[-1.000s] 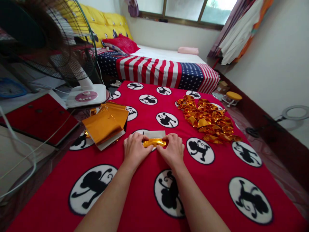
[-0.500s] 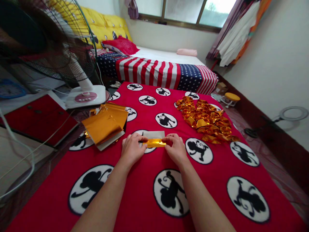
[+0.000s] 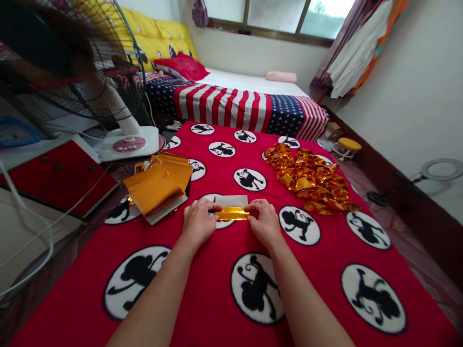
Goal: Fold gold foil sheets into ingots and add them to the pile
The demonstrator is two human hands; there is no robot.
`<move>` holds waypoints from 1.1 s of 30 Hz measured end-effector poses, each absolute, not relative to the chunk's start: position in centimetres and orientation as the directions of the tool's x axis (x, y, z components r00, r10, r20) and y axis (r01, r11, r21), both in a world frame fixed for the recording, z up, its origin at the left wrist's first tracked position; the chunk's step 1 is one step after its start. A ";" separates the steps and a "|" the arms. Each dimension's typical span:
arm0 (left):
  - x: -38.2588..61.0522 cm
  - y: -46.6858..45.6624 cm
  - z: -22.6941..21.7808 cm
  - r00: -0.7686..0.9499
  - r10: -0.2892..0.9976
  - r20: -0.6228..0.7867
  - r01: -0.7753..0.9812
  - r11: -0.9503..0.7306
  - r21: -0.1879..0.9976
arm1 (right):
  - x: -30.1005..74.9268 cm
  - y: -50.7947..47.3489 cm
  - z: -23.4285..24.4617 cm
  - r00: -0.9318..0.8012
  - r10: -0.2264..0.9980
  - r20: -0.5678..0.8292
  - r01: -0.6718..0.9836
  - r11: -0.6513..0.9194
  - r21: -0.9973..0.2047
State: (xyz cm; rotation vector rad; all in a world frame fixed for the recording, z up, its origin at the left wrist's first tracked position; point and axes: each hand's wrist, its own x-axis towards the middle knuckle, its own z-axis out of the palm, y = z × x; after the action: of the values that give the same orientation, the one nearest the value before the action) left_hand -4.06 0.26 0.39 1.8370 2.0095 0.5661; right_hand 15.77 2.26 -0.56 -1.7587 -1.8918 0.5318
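Observation:
A narrow strip of gold foil (image 3: 231,213) lies across a white paper sheet (image 3: 231,200) on the red blanket, with both hands at its ends. My left hand (image 3: 198,222) pinches the strip's left end, and my right hand (image 3: 265,222) pinches the right end. To the left sits a stack of gold foil sheets with white paper backing (image 3: 157,185). A heap of creased gold foil pieces (image 3: 307,178) lies to the right, out of reach of either hand's fingers.
The red blanket (image 3: 217,289) has white circles with black monkey prints. An electric fan (image 3: 129,143) stands at the left beside a red board (image 3: 60,176). Behind the blanket is a bed with a flag-patterned cover (image 3: 231,103). A yellow stool (image 3: 349,144) stands on the right.
The foil strip looks flatter and thinner than a second ago. My fingers have shifted toward its ends. The head view has tilted slightly.

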 end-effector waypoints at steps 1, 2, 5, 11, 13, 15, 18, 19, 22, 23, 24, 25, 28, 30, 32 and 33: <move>-4.3 0.3 0.4 -0.078 0.997 0.000 0.848 0.066 0.526 | 16.1 2.5 -0.6 -0.055 0.994 0.093 0.788 0.101 -0.608; -4.5 0.4 0.4 -0.066 0.998 -0.004 0.845 0.058 0.532 | 16.3 2.6 -0.7 -0.066 0.994 0.092 0.778 0.109 -0.618; -4.5 0.4 0.4 -0.052 0.999 -0.001 0.841 0.045 0.539 | 16.2 2.7 -0.5 -0.068 0.994 0.082 0.770 0.105 -0.630; -3.4 0.2 0.4 -0.137 0.990 0.045 0.858 0.096 0.504 | 14.0 1.5 0.1 0.040 0.992 0.121 0.840 0.032 -0.541; -3.5 0.2 0.3 -0.133 0.990 0.049 0.860 0.090 0.502 | 13.8 1.2 0.0 0.041 0.986 0.160 0.861 0.046 -0.506; -3.8 0.2 0.1 -0.106 0.994 0.036 0.853 0.072 0.517 | 14.1 1.2 -0.2 0.024 0.987 0.161 0.861 0.062 -0.505; -4.2 0.3 0.0 -0.097 0.995 0.033 0.839 0.064 0.541 | 14.9 1.6 -0.3 0.010 0.990 0.138 0.832 0.068 -0.550; -4.2 0.3 -0.1 -0.108 0.993 0.043 0.836 0.067 0.545 | 15.0 1.7 -0.3 0.015 0.990 0.137 0.824 0.065 -0.563; -3.8 0.2 -0.1 -0.144 0.986 0.085 0.838 0.076 0.541 | 15.0 2.2 -0.1 0.063 0.988 0.139 0.813 0.030 -0.582; -3.7 0.1 -0.1 -0.154 0.983 0.099 0.840 0.078 0.537 | 14.9 2.3 -0.1 0.085 0.986 0.143 0.810 0.015 -0.586; -3.5 0.1 -0.1 -0.163 0.981 0.110 0.842 0.080 0.533 | 14.7 2.4 -0.1 0.107 0.983 0.148 0.807 0.001 -0.590; -3.4 0.0 -0.1 -0.170 0.978 0.119 0.843 0.082 0.532 | 14.6 2.6 -0.1 0.123 0.980 0.155 0.804 -0.007 -0.594; -3.3 -0.1 -0.2 -0.190 0.971 0.144 0.837 0.084 0.541 | 14.5 3.0 -0.2 0.112 0.981 0.160 0.802 0.006 -0.597; -3.3 -0.1 -0.3 -0.189 0.969 0.160 0.830 0.071 0.553 | 14.5 3.1 -0.3 0.080 0.986 0.144 0.808 0.021 -0.589; -3.4 0.0 -0.5 -0.189 0.966 0.177 0.823 0.057 0.565 | 14.6 3.2 -0.2 0.068 0.991 0.116 0.816 0.011 -0.578; -3.4 0.1 -0.6 -0.190 0.964 0.187 0.822 0.051 0.568 | 14.6 3.1 -0.1 0.075 0.992 0.101 0.821 -0.004 -0.571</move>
State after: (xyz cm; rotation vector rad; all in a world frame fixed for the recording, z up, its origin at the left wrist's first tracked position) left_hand -3.41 0.08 -0.60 1.8227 2.0853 0.8465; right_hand 14.62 3.12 -0.10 -1.8702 -1.7910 0.4588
